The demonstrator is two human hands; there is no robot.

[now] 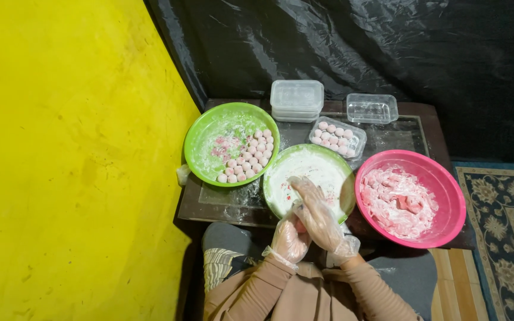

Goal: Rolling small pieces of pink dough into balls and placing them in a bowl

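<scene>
Dough, a pink bit of it, sits pressed between the two gloved palms just over the near rim of the middle green bowl (281, 178), and only a sliver of pink shows at the seam. Right hand (318, 215) lies flat on top, fingers stretched toward the bowl's floury middle; left hand (289, 238) cups underneath, half closed around the piece, though how firmly is hard to tell. Slippery plastic gloves and flour could let the piece squirt out, and it might drop on the lap rather than in the bowl, since the hands hang right at the table edge. Too much pressure could flatten it instead of rounding it. To the left, the other green bowl (206, 139) holds rows of finished pink balls (251, 156); a clear tub (361, 139) behind has more. The pink basin (447, 190) at right is heaped with floured pink chunks (398, 202). Stacked tubs (296, 100) and an empty one (372, 108) stand at the back. The piece's shape and size stay hidden by the hands, and glove glare blurs the fingertips.
</scene>
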